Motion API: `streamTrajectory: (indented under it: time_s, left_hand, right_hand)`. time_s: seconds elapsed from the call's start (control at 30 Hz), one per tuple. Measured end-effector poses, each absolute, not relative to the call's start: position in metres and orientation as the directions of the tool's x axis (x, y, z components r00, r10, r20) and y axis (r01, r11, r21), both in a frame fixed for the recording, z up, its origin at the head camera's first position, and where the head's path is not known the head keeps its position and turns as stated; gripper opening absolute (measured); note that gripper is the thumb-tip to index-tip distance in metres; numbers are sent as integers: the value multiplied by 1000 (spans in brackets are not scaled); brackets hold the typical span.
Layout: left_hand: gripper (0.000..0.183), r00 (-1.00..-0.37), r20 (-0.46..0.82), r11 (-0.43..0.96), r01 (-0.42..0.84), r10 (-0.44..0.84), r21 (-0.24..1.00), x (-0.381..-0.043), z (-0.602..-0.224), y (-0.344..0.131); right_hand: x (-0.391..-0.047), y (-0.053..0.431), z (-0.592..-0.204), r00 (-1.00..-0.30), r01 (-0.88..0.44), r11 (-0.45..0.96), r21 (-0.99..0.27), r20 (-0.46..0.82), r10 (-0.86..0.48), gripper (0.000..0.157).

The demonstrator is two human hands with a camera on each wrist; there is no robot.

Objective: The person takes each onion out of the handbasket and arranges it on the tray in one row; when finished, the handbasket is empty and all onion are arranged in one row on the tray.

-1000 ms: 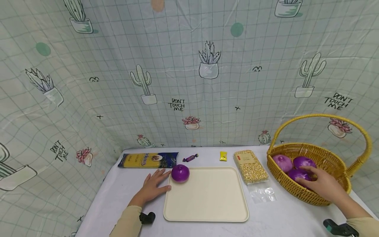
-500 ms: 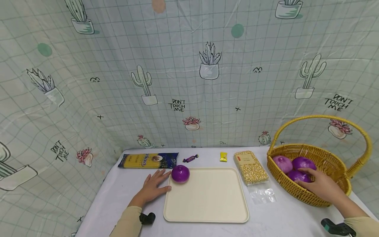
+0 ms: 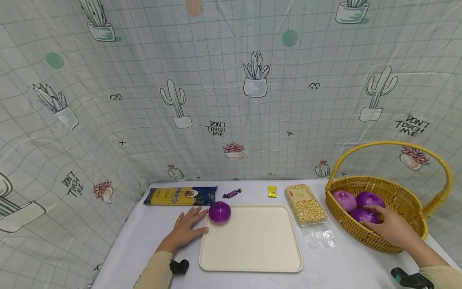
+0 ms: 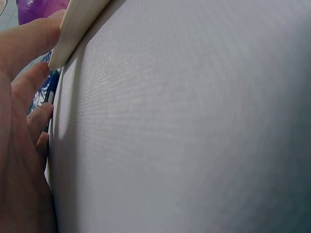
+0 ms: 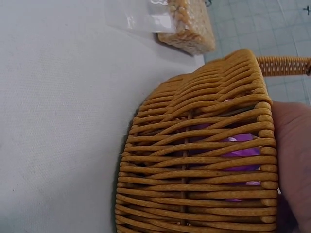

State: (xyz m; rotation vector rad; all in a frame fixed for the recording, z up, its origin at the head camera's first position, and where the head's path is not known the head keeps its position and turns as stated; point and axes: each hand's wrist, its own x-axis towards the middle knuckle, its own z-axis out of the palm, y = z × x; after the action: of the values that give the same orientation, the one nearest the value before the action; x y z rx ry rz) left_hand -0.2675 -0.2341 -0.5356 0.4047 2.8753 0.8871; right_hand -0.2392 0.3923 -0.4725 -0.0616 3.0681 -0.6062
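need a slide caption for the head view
Right hand grips a purple onion in the wicker basket while the left hand touches the cream tray.

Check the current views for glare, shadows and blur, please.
Head: mostly even lighting, with white glints on the clear plastic flap. Left wrist: the white cloth tabletop blurs and darkens toward the right edge, with soft shadow beside the left hand. Right wrist: the brown woven wicker basket shows fairly crisp strands.
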Motion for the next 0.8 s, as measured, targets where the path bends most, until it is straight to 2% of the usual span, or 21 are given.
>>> streamTrajectory:
  time_s: [0.8]
  left_hand:
    - [70, -958, -28, 798, 222, 286, 560, -267, -533, -233]
  right_hand:
    - [-234, 394, -468, -1000, 4, 894, -447, 8, 9, 80]
